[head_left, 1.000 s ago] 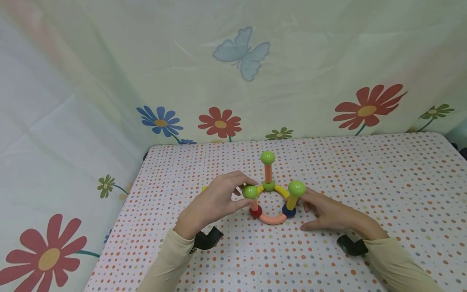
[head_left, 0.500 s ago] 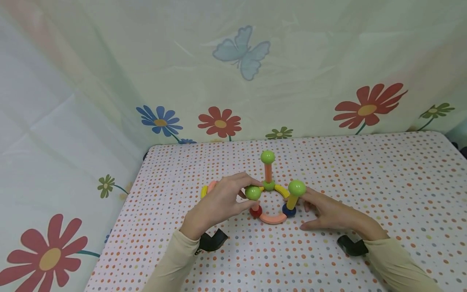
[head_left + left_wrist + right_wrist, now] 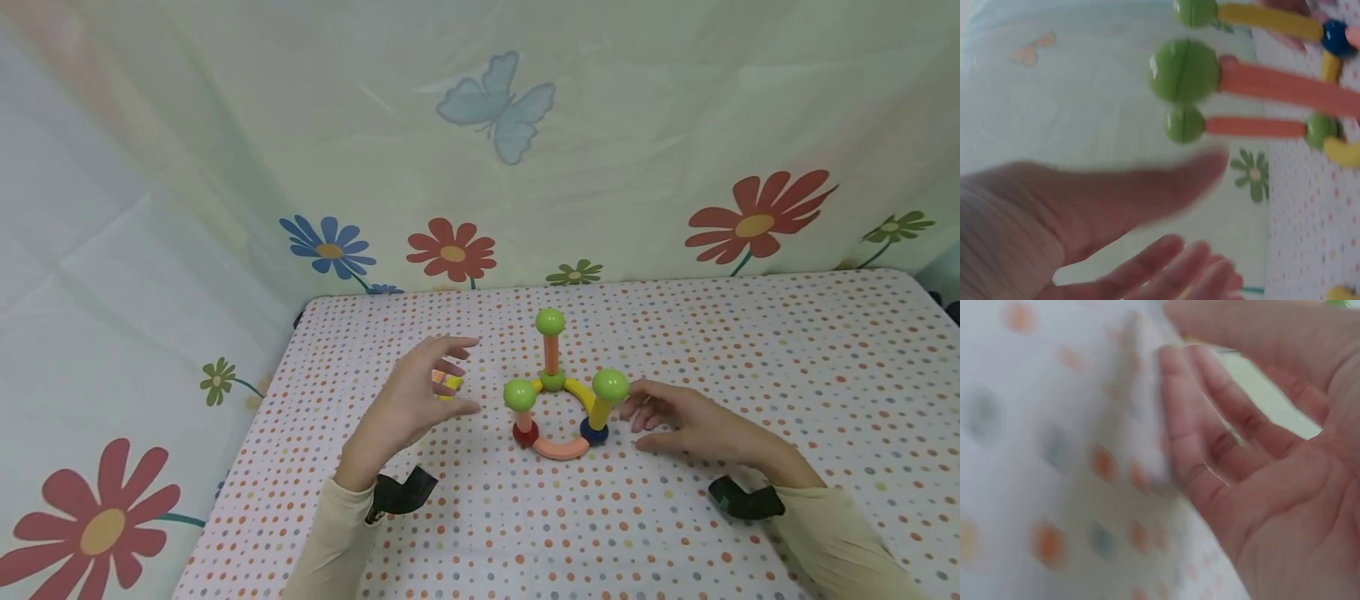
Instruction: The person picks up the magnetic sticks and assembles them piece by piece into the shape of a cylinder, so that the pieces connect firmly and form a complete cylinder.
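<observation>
Standing on a white colour-dotted tablecloth (image 3: 525, 525), a ring of curved yellow and salmon rods (image 3: 562, 450) bears three green-balled posts (image 3: 551, 354) between the left hand (image 3: 405, 396) and right hand (image 3: 697, 429), both released, fingers loosely bent.

No text, label, brand, number or sign can be read in any view: none on the toy (image 3: 552, 381), the tabletop (image 3: 540, 525), the backdrop (image 3: 615, 167), the sleeves (image 3: 330, 542) or the black wrist pieces (image 3: 403, 493).
</observation>
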Tool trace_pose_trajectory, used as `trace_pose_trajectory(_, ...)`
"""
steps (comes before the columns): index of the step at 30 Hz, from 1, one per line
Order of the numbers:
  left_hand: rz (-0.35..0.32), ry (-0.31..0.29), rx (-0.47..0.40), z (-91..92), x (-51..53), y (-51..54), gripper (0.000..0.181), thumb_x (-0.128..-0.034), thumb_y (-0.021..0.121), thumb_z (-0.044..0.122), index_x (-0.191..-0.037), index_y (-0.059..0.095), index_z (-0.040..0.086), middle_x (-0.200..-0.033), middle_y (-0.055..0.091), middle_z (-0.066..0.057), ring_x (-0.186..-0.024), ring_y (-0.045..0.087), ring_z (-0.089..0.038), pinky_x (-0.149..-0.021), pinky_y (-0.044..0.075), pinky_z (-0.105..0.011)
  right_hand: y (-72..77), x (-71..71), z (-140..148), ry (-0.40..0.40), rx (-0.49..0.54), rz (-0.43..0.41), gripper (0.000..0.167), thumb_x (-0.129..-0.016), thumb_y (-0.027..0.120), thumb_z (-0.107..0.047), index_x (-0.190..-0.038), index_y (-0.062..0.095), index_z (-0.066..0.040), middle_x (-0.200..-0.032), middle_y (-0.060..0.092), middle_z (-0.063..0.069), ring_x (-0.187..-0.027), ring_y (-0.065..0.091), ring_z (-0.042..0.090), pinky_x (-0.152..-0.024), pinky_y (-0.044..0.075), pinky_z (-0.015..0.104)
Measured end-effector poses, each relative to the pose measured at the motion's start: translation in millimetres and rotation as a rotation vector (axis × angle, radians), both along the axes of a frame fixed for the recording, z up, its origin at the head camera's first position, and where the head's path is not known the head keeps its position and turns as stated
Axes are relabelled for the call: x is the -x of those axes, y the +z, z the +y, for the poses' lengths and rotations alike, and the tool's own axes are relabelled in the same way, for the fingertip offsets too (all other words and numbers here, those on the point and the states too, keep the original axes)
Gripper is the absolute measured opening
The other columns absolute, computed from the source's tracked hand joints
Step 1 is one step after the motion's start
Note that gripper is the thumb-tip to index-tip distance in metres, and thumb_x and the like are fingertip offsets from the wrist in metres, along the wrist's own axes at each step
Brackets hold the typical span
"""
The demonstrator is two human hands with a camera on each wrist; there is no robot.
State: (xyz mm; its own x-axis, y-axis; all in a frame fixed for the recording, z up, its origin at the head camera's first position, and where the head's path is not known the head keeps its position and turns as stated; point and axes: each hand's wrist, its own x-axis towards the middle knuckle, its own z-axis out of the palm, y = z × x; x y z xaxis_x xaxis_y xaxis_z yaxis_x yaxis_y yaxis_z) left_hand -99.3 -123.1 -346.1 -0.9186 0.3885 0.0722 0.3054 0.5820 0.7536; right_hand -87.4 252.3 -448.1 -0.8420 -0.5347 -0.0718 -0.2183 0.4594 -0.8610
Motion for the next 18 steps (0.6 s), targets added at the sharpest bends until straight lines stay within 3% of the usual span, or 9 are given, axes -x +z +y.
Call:
trace_pose_trajectory(3,0.049,0.109,-0.005,-9.8,5.7,-8.1,0.056,-0.0866,0.082,-0.006,-0.138,0.064,0.003,-0.126,0.064,-0.017,-0.110,0.066,-0.032,-0.089,0.060,-0.046,7.9,5.4,9,-0.039,0.010,0.071,0.041,-0.095,0.072,0.003,-0.133,0.057,0.008,-0.116,0.066,0.015,-0.094,0.065,0.008,-0.078,0.057,0.026)
trace_pose_trajectory(5,0.065,0.140,0.014,-11.1,10.8,-18.4,0.048,-0.0908,0.078,-0.005,-0.136,0.064,0.002,-0.124,0.065,-0.019,-0.111,0.066,-0.034,-0.090,0.060,-0.047,16.1,9.2,13,-0.079,0.007,0.141,0.036,-0.097,0.068,0.005,-0.132,0.060,0.007,-0.117,0.067,0.017,-0.094,0.064,0.005,-0.076,0.058,0.027)
trace_pose_trajectory(10,0.029,0.131,0.161,-7.2,22.5,-52.1,0.040,-0.0968,0.073,0.001,-0.136,0.063,0.001,-0.124,0.063,-0.021,-0.112,0.065,-0.034,-0.092,0.057,-0.046,46.5,23.6,0,-0.140,0.034,0.265,0.031,-0.101,0.066,0.000,-0.132,0.063,0.000,-0.125,0.066,0.016,-0.101,0.062,0.002,-0.080,0.057,0.024)
trace_pose_trajectory(14,-0.007,0.124,0.271,-3.4,23.5,-71.8,0.041,-0.0960,0.072,-0.001,-0.136,0.063,0.001,-0.127,0.059,-0.021,-0.113,0.062,-0.034,-0.091,0.055,-0.046,72.6,39.2,-24,-0.111,0.060,0.367,0.033,-0.099,0.070,0.000,-0.132,0.064,-0.004,-0.127,0.064,0.010,-0.109,0.064,0.014,-0.089,0.053,0.020)
trace_pose_trajectory(18,-0.010,0.111,0.330,3.2,22.3,-80.0,0.045,-0.0920,0.073,-0.007,-0.135,0.063,0.002,-0.128,0.059,-0.020,-0.112,0.061,-0.033,-0.092,0.054,-0.047,91.8,53.3,-44,-0.050,0.032,0.389,0.042,-0.096,0.075,-0.004,-0.136,0.063,-0.006,-0.132,0.063,0.009,-0.116,0.063,0.025,-0.094,0.056,0.036)
